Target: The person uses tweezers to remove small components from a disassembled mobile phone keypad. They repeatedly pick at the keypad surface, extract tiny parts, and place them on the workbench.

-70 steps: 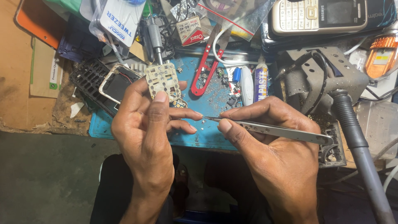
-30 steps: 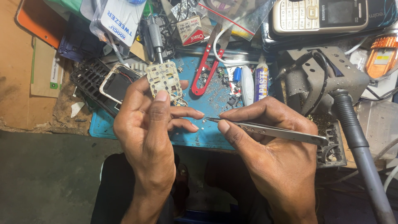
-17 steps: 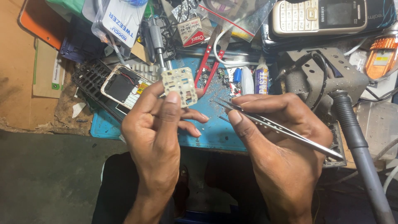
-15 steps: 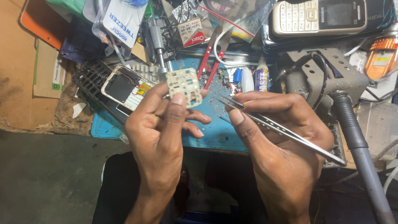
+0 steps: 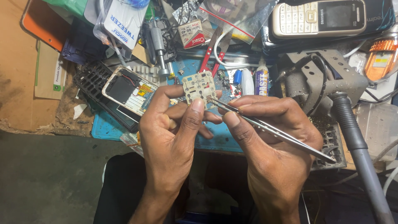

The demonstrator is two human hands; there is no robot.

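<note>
Just above the centre of the frame, the left hand (image 5: 176,137) pinches a small pale keypad board (image 5: 199,86) between thumb and forefinger, holding it tilted over the blue work mat (image 5: 108,129). The right hand (image 5: 271,137) is closed around a pair of metal tweezers (image 5: 269,128), whose long axis slants from the lower right up to the left, tips meeting the board's lower right edge. Whether the tips grip anything is too small to tell; the opened phone body (image 5: 129,90) lies just left of the board.

A cluttered workbench (image 5: 25,83) carries a blue mat (image 5: 103,128), red cutters (image 5: 209,56) and a keypad phone (image 5: 319,17).
</note>
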